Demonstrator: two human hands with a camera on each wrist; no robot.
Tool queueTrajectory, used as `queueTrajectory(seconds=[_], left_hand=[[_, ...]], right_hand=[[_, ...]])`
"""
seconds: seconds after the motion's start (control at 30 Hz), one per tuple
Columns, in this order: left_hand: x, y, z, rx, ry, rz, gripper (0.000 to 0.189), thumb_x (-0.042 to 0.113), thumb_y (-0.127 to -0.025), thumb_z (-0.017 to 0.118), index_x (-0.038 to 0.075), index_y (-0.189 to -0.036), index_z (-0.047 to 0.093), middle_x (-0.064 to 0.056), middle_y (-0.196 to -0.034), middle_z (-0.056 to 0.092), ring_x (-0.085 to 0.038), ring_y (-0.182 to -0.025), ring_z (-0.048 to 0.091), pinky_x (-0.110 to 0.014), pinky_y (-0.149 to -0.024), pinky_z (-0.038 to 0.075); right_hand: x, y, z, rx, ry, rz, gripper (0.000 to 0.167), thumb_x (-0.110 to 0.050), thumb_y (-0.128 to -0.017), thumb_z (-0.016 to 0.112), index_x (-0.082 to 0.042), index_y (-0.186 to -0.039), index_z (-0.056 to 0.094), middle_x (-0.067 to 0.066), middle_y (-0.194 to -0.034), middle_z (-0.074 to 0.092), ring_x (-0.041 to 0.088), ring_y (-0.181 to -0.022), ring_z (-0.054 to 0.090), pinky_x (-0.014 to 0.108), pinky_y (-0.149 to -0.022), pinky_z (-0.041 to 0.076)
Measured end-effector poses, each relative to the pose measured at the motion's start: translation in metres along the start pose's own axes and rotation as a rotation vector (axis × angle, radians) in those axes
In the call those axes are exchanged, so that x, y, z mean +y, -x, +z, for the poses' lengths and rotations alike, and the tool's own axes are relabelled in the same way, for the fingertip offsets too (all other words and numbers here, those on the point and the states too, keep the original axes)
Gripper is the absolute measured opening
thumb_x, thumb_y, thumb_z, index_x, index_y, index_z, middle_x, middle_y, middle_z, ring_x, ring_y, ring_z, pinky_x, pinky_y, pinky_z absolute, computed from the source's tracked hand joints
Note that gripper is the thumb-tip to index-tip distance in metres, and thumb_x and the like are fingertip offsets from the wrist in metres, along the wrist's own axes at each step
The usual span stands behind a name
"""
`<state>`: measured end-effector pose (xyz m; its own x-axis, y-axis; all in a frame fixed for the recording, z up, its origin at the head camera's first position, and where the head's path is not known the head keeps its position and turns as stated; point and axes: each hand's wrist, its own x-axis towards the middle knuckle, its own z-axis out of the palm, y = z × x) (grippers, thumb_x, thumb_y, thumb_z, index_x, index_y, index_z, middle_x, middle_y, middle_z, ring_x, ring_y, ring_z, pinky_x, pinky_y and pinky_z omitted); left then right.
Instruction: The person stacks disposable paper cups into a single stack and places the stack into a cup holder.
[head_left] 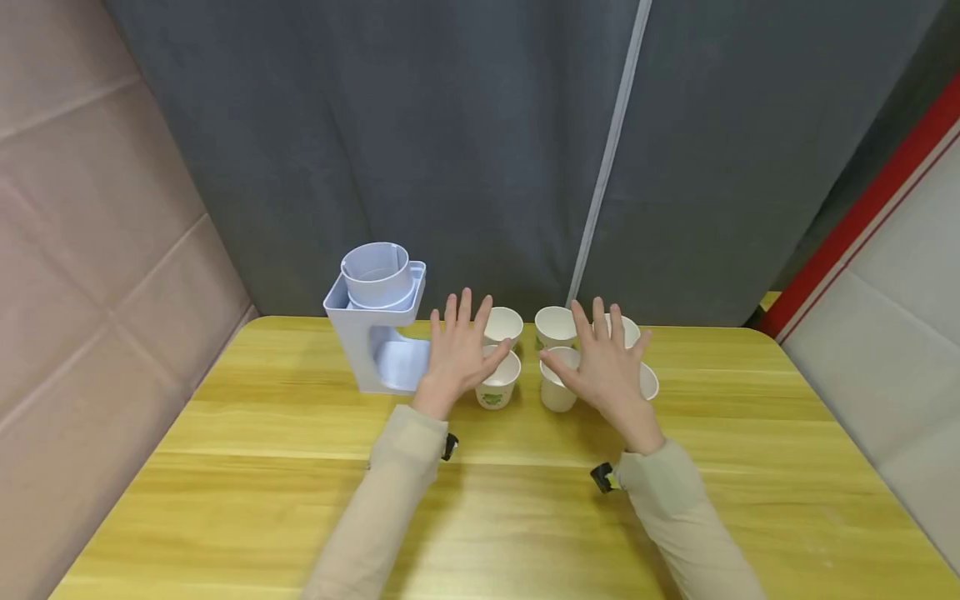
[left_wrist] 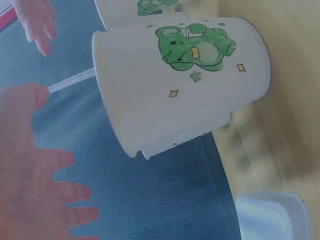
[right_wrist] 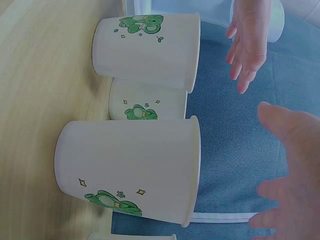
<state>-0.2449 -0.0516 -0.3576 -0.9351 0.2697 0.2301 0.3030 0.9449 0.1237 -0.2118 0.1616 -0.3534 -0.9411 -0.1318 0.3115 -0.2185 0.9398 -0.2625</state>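
Several white paper cups stand upright in two rows near the table's back edge, among them a front-left cup point(head_left: 497, 392) and a back-middle cup point(head_left: 556, 327). A green cartoon bear decorates the near cup point(left_wrist: 150, 90) in the left wrist view. My left hand point(head_left: 459, 354) is spread palm down above the left cups, fingers straight. Likewise spread, my right hand point(head_left: 603, 367) hovers over the cups on the right and partly hides them. Neither hand holds anything. Both wrist views show the fingers apart from the cup rims.
Left of the cups stands a pale blue plastic stand point(head_left: 351, 350) with a round container point(head_left: 377, 287) on top. A wooden table point(head_left: 480, 517) lies beneath everything. Behind it hangs a dark grey curtain point(head_left: 465, 150); pale panels flank both sides.
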Motion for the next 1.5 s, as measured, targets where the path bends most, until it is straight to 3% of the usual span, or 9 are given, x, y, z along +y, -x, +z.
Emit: queueTrajectory(seconds=[0.27,0.6,1.03,1.23,1.37,1.5], left_hand=[[-0.005,0.013,-0.004,0.048,0.201,0.040,0.070,0.049,-0.092,0.047,0.012,-0.148,0.026,-0.018,-0.153,0.017,-0.037,-0.140,0.013,-0.057,-0.109,0.013],[-0.027,0.035,-0.005,0.190,0.392,0.146,0.060,0.034,-0.091,0.054,0.002,-0.139,0.040,-0.021,-0.145,0.035,-0.038,-0.134,0.029,-0.055,-0.107,0.023],[-0.066,0.058,0.018,0.396,0.630,0.235,0.046,0.016,-0.086,0.063,-0.003,-0.126,0.053,-0.019,-0.128,0.054,-0.036,-0.121,0.046,-0.047,-0.102,0.034],[-0.081,0.064,0.027,0.571,0.736,0.244,0.030,0.002,-0.081,0.065,-0.006,-0.109,0.063,-0.018,-0.110,0.064,-0.034,-0.104,0.057,-0.047,-0.084,0.046],[-0.086,0.068,0.024,0.697,0.764,0.211,0.023,-0.009,-0.075,0.066,-0.008,-0.098,0.066,-0.019,-0.096,0.067,-0.033,-0.090,0.062,-0.039,-0.072,0.050],[-0.083,0.075,0.007,0.770,0.797,0.177,0.018,-0.016,-0.073,0.061,-0.014,-0.091,0.065,-0.025,-0.087,0.066,-0.039,-0.080,0.061,-0.034,-0.068,0.050]], right_hand=[[-0.002,0.001,0.003,0.156,-0.132,-0.080,0.084,-0.055,-0.077,0.065,-0.007,-0.141,0.038,0.022,-0.142,0.038,0.044,-0.130,0.031,0.070,-0.097,0.022],[-0.006,0.003,0.008,0.282,-0.304,-0.171,0.077,-0.041,-0.073,0.075,0.000,-0.133,0.047,0.017,-0.129,0.052,0.038,-0.116,0.046,0.052,-0.094,0.038],[-0.016,0.001,0.021,0.225,-0.509,-0.318,0.075,-0.019,-0.069,0.083,0.009,-0.128,0.047,0.023,-0.125,0.053,0.036,-0.115,0.048,0.047,-0.099,0.038],[-0.027,-0.001,0.029,0.150,-0.514,-0.307,0.073,-0.018,-0.069,0.083,0.008,-0.128,0.049,0.022,-0.120,0.056,0.034,-0.111,0.053,0.046,-0.096,0.042],[-0.033,-0.004,0.036,0.115,-0.493,-0.312,0.073,-0.021,-0.069,0.084,0.005,-0.128,0.049,0.021,-0.116,0.059,0.033,-0.109,0.056,0.046,-0.093,0.044],[-0.038,-0.008,0.040,0.111,-0.468,-0.324,0.075,-0.024,-0.067,0.085,0.005,-0.127,0.050,0.021,-0.113,0.060,0.033,-0.106,0.057,0.045,-0.090,0.046]])
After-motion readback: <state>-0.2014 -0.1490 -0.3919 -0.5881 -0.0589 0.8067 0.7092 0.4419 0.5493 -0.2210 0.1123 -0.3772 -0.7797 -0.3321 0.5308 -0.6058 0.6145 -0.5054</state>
